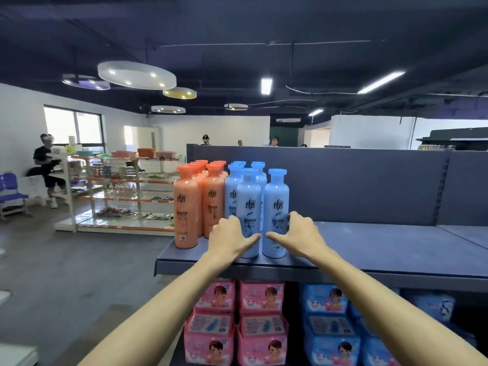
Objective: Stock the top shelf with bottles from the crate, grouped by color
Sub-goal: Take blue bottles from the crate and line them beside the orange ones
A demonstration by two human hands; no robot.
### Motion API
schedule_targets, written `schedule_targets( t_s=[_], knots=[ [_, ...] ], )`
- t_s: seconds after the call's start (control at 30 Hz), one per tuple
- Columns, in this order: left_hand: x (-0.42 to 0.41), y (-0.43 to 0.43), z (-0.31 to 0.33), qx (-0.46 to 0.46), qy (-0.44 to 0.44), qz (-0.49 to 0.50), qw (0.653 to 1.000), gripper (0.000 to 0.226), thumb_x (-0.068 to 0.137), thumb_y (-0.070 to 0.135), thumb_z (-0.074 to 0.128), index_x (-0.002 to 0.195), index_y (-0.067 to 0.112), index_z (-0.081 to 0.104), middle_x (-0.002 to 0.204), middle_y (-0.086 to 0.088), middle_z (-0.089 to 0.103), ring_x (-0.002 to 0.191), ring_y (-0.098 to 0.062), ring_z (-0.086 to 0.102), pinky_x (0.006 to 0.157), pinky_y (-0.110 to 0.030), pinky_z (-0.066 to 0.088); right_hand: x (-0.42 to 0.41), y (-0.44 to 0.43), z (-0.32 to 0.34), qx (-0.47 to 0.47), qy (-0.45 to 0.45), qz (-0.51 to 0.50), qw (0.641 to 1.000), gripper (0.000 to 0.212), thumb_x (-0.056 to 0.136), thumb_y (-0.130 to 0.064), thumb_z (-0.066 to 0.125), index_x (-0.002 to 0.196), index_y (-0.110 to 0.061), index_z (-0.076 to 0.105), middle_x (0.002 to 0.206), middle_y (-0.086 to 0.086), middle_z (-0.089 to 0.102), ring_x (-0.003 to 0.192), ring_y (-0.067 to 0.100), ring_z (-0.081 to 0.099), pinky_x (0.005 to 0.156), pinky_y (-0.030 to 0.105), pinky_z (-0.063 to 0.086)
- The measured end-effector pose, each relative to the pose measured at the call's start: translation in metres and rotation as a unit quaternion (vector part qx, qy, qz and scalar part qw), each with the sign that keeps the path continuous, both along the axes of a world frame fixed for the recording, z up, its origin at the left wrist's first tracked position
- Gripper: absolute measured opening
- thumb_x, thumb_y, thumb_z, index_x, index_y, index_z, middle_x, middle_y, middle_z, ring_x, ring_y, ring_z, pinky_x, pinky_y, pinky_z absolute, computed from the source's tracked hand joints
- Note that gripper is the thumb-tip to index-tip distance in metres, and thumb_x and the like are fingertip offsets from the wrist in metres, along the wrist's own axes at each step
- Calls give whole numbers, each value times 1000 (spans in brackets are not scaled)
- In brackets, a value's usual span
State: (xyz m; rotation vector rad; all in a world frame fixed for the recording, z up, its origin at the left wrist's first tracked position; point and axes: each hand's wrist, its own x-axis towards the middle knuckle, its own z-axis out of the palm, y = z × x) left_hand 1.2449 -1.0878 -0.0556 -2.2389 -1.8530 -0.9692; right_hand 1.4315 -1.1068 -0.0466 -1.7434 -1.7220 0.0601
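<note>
- Front-left blue bottle (248, 204) is being grasped by left grip (229, 237).
- Front-right blue bottle (276, 202) is being grasped by right grip (301, 233).
- Both are being held upright on top shelf (369, 249).

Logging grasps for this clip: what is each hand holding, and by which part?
The left hand grips the left front blue bottle by its lower body; the right hand grips the right front blue bottle the same way.

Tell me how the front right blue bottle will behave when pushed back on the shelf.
The front right blue bottle is tall and narrow-based, so a high push probably tips it. Its glossy plastic likely slides easily on the smooth shelf.
</note>
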Motion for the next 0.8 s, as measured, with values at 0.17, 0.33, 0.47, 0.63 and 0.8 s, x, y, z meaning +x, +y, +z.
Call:
schedule_targets(
  t_s=[0.17,0.33,0.47,0.63,0.8],
  knots=[
    [7,1,10,-32,12,1,999,56,73,61,67,61,15,37,64,-1,44,72,-31,59,58,-31,42,-8,6,3,-16,-24,-14,999,52,82,-51,73,97,-11,45,92,5,52,83,27,52,59,33,39],
    [1,8,9,-42,-7,-10,999,51,71,55,67,57,13,42,62,-4,53,66,-30,61,56,-30,45,-15,16,5,-42,-32,-6,999,50,85,-48,71,99,-10,42,103,11,54,86,28,53,59,32,37],
    [-10,15,11,-44,-9,-8,999,47,72,53,68,62,12,46,69,-6,59,70,-30,62,59,-32,49,-23,25,7,-52,-28,-5,998,50,86,-45,71,104,-8,43,109,14,56,95,32,58,67,34,43],
    [-21,28,8,-43,-11,7,999,47,70,55,67,66,15,44,74,-4,55,75,-32,60,60,-31,47,-36,37,6,-48,-39,-12,998,54,87,-45,70,112,-4,45,113,16,55,101,35,57,71,35,43],
    [-26,38,7,-44,-5,13,999,48,69,58,67,76,12,51,78,-5,55,73,-31,56,61,-31,45,-44,49,6,-41,-51,-18,998,56,88,-45,69,115,-2,45,115,17,56,105,36,58,76,36,44]
  ],
)
